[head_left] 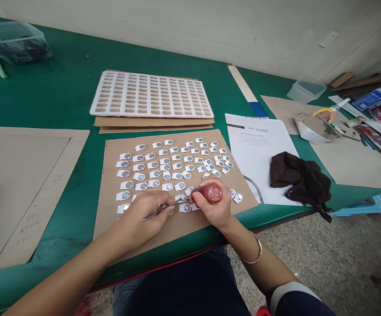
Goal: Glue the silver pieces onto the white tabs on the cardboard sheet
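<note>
My left hand (150, 215) is closed around a thin metal tool (154, 213), perhaps tweezers; its tip is near a small white tag with a round metallic disc (180, 198). In my right hand (215, 208) is a small red bottle (212, 193), tipped over with its base toward me and its nozzle end pointing down at the tags. That nozzle is mostly hidden. Both hands are over a brown cardboard sheet (114, 145), on which several such tags lie in loose rows. My left hand covers some of them.
Behind the cardboard, a white tray with many slots (152, 94) rests on cardboard sheets. To the right lie printed papers (246, 149), a dark cloth (299, 173) and yellow-handled scissors (324, 112). A clear bin (15, 44) stands far left on the green table (68, 87).
</note>
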{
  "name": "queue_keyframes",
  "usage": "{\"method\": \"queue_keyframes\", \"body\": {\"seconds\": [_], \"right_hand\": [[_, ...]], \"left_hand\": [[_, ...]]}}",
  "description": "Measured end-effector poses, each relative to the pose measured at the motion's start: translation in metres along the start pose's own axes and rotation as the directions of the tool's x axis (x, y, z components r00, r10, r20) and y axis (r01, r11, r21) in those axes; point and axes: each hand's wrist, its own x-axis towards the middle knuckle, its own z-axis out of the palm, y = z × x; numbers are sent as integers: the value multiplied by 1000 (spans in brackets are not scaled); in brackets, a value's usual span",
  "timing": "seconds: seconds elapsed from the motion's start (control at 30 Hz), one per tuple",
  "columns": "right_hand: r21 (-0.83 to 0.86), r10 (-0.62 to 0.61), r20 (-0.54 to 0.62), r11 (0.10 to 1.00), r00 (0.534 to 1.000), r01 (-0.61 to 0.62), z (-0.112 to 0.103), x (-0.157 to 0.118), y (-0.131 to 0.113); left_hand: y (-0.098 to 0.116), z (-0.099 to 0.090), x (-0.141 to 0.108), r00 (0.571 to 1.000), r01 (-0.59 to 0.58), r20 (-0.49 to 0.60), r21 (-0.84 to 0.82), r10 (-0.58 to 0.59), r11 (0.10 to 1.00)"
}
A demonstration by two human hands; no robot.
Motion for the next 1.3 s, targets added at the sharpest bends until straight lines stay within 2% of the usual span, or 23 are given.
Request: {"method": "queue_keyframes", "body": {"seconds": [0.67,1.17,1.23,1.3], "right_hand": [[44,-13,4,999,1000,13,1,2,0],[13,-14,-12,1000,1000,15,5,1,1],[15,7,-21,1000,1000,-6,5,0,0],[69,78,-53,995,996,-75,2,0,-1]], "left_hand": [[-1,0,0,1000,6,7,-10,-6,1000],[0,0,-1,1000,-1,0,-11,1,1000],[-1,0,0,1000,-3,0,-9,3,1000],[-2,1,0,1000,1,-4,-2,-1,1000]]}}
